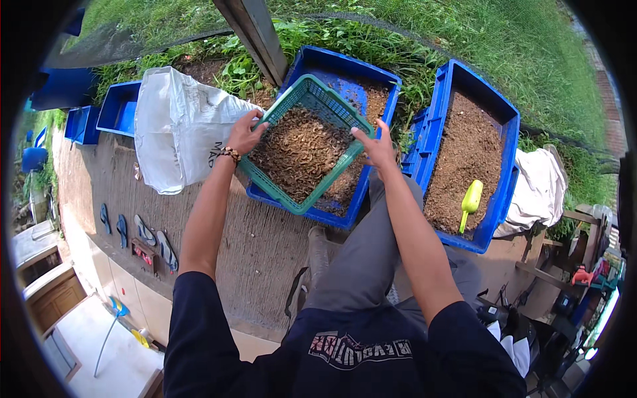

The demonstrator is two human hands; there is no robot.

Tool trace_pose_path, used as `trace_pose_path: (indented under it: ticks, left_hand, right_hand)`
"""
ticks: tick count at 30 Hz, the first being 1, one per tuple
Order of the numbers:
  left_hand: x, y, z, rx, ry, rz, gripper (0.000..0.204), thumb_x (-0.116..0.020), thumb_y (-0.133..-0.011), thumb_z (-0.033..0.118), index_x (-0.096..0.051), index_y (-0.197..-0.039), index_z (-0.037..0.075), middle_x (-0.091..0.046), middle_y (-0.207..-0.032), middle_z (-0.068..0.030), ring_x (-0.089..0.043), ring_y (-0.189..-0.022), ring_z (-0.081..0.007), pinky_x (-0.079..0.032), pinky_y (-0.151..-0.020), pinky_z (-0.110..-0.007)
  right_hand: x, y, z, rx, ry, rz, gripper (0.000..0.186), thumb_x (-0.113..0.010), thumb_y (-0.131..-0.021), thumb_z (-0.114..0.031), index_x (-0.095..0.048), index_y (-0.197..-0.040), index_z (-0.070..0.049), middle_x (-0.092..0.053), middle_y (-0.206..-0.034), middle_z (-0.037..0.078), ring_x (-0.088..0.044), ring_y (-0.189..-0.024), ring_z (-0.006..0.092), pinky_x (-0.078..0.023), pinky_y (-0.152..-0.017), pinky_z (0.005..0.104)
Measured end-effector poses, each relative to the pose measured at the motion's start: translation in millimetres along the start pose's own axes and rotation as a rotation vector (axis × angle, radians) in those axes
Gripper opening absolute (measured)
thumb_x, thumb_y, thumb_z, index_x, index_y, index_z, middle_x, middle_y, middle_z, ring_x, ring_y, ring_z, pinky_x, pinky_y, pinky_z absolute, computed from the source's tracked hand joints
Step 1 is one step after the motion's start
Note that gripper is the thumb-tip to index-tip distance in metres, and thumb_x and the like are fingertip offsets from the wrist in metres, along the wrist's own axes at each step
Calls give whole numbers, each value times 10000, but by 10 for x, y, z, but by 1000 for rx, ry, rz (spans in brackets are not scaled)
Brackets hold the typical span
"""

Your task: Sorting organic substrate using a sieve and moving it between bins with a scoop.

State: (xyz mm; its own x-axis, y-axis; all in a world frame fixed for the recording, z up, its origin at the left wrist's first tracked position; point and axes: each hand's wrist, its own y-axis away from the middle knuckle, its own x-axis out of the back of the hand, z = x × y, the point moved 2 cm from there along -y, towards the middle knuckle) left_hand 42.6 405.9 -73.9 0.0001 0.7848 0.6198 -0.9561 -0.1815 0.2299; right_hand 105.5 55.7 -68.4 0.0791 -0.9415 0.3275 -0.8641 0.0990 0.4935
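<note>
The green mesh basket (325, 101) hides much of the blue tray (352, 68) beneath, the brown bits (295, 149) inside it are too small to identify, and the lower edge cuts off the navy T-shirt (365, 378).

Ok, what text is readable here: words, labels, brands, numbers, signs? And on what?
White sack: dark lettering, partly cut off by folds; wording not copied.
Dark shirt: pale and red lettering on the front; wording not copied.
Green basket, yellow-green scoop: none visible.
</note>
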Motion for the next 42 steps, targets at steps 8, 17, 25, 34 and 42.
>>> trace_pose_path:
  ticks: [8,17,25,34,42]
  left_hand:
    - [182,-306,250,-139,106,-10,223,-657,-908,205,-558,-1001,28,-609,-692,-18,-515,-632,-122,-422,-591,-303]
    - [123,-356,478,-47,315,-101,221,-656,-927,257,-589,-1014,66,-608,-739,31,-491,-652,-53,-402,-571,-255]
    - [18,-85,256,274,1263,-350,714,-277,-998,578,-382,-1454,39,-445,-1455,-107,-422,-1331,-211,-308,-1123,-368]
    - [-594,142,-464,437,1611,-93,646,-357,-998,531,-596,-1237,-19,-683,-1129,-132,-610,-1085,-223,-436,-985,-328]
    - [-729,286,-425,395,1435,207,692,-421,-941,610,-622,-1191,-2,-679,-1124,-129,-645,-989,-226,-504,-889,-351]
  right_hand:
    - [-353,558,-11,-392,-677,-513,478,-734,-806,-281,-437,-1167,-181,-452,-952,44,-528,-804,200,-543,-734,447]
    - [-545,524,-68,-131,-669,39,686,-579,-880,-435,-360,-1436,-97,-283,-1516,128,-235,-1406,283,-169,-1131,503]
    - [-349,300,253,-194,-545,147,311,-590,-766,-301,-561,-928,-37,-511,-963,81,-488,-969,230,-371,-913,410]
    - [-383,269,391,-246,-497,-7,344,-597,-715,-290,-546,-917,-17,-512,-1147,142,-427,-1147,259,-296,-1035,449]
    - [-295,311,275,-160,-467,-10,252,-576,-687,-227,-473,-861,-78,-464,-984,74,-411,-1028,232,-294,-998,430]
